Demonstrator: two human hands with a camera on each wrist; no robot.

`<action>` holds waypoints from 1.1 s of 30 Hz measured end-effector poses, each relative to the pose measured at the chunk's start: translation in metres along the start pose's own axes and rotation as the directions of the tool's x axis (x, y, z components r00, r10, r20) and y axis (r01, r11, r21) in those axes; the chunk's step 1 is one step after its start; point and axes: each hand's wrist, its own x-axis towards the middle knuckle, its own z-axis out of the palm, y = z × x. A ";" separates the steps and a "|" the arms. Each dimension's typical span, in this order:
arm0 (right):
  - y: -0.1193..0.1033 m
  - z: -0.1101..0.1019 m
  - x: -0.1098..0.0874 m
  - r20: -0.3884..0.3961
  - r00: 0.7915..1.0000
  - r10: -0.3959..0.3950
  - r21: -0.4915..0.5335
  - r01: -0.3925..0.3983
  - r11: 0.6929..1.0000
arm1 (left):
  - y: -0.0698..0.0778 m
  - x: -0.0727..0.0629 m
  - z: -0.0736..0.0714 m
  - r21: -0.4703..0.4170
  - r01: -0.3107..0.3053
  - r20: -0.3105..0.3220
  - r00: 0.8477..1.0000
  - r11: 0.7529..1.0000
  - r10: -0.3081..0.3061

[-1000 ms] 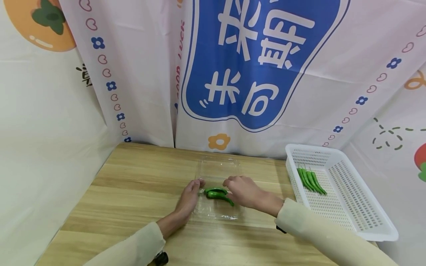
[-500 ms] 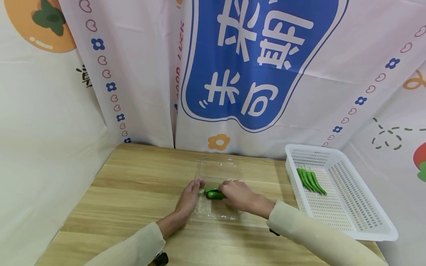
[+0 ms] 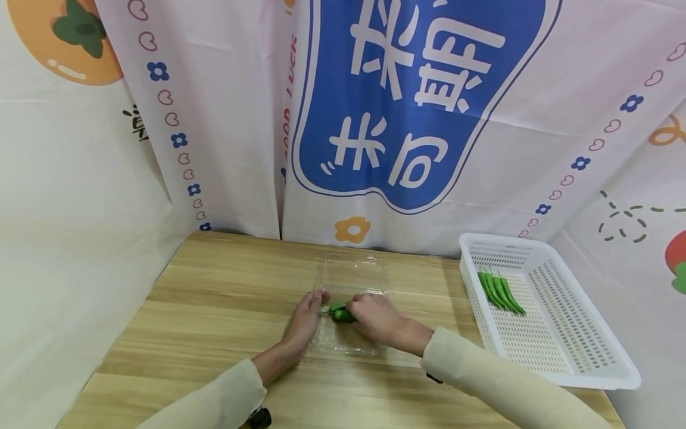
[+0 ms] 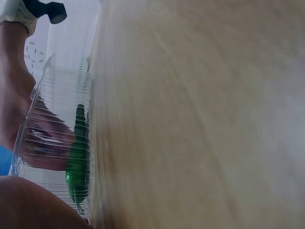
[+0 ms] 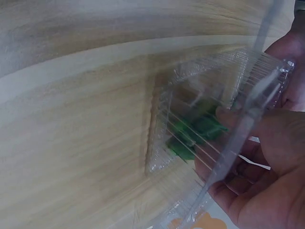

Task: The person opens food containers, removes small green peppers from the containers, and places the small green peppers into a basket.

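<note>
A clear plastic box lies on the table, its lid folded open toward the back. Inside it are two green chili peppers, side by side with stems to the left. My left hand rests against the box's left side, fingertips near the hinge. Reaching in from the right, my right hand holds the peppers between thumb and fingers and covers their right ends. Through the box wall in the left wrist view, fingers touch a green pepper. Clear plastic blurs the peppers in the right wrist view.
A white perforated basket stands at the table's right side. Several green chili peppers lie in its left part. A printed curtain hangs along the back edge of the wooden table.
My right hand has moved left and slightly down over the peppers, covering more of their right ends. The left hand and the box have stayed in place.
</note>
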 end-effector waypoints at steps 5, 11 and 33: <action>-0.002 0.003 0.001 -0.005 1.000 -0.011 -0.030 0.011 0.999 | 0.000 0.000 0.000 -0.008 -0.001 0.001 1.000 1.000 0.001; -0.005 0.006 0.003 -0.007 1.000 -0.026 -0.057 0.026 0.998 | 0.003 -0.002 -0.001 -0.003 -0.013 -0.002 1.000 1.000 0.013; -0.006 0.010 0.005 -0.011 0.999 -0.051 -0.017 0.051 0.999 | 0.003 -0.001 0.002 0.004 -0.027 -0.029 0.999 1.000 0.027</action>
